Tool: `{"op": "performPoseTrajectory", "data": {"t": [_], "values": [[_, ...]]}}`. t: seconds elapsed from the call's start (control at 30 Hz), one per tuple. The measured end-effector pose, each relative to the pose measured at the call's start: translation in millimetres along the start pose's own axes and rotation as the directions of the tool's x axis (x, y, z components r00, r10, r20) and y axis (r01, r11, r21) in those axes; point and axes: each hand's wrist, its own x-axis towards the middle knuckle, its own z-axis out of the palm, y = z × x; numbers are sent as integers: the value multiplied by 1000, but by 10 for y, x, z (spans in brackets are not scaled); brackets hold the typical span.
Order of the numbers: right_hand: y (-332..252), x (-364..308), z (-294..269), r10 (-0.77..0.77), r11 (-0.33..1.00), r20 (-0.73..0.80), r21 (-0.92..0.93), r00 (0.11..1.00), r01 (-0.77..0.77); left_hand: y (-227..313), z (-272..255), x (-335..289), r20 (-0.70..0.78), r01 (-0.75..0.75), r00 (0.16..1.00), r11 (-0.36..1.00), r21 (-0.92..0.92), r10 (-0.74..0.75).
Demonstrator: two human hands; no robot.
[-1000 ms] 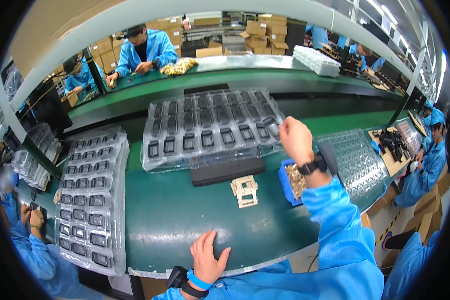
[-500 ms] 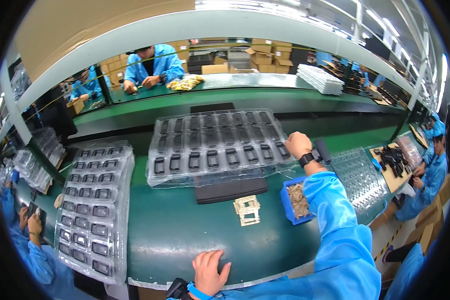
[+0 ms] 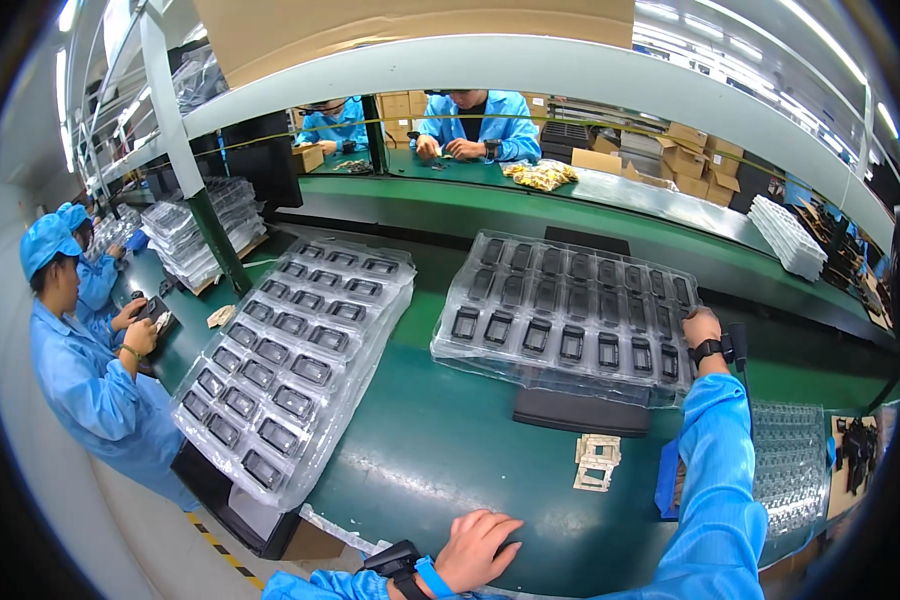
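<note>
My right hand [image 3: 702,328] is at the right end of a clear plastic blister tray [image 3: 450,345], its fingers curled by the front-row corner. Whatever those fingers pinch is hidden. Rows of small black rectangular frames [image 3: 571,342] fill the tray's pockets. My left hand [image 3: 478,548] rests near the bench's front edge, fingers spread and holding nothing. Beyond it lie pale cut-out card-like pieces [image 3: 597,462]. A blue bin [image 3: 667,480] is partly covered by my right sleeve.
A second filled clear tray [image 3: 355,400] lies slantwise at the left. Under the middle tray sits a dark flat block [image 3: 580,412]. Another clear tray [image 3: 790,460] and a board with black parts [image 3: 855,455] are at the right. Co-workers in blue sit left and across.
My view has swung left, so the bench things appear further right. My right hand stays at the tray's right end, and my left hand still rests on the bench, fingers apart.
</note>
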Motion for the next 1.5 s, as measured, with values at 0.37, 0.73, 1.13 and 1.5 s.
{"op": "performPoseTrajectory", "data": {"t": [0.37,0.73,1.13,1.5], "values": [[-89,-68,-333,-102,988,-188,99,977,122,-102,72,4,13,-11,1000,999,-38,11],[-944,-3402,-1410,-709,564,527,823,469,-72,-84,83,-51,-6,36,999,944,-328,-41],[-633,-3910,-591,-487,401,463,872,740,-281,-12,-90,209,182,351,936,780,-518,-300],[-524,-3579,-473,-340,856,139,456,930,245,20,121,220,48,-26,998,992,-127,33]]}}
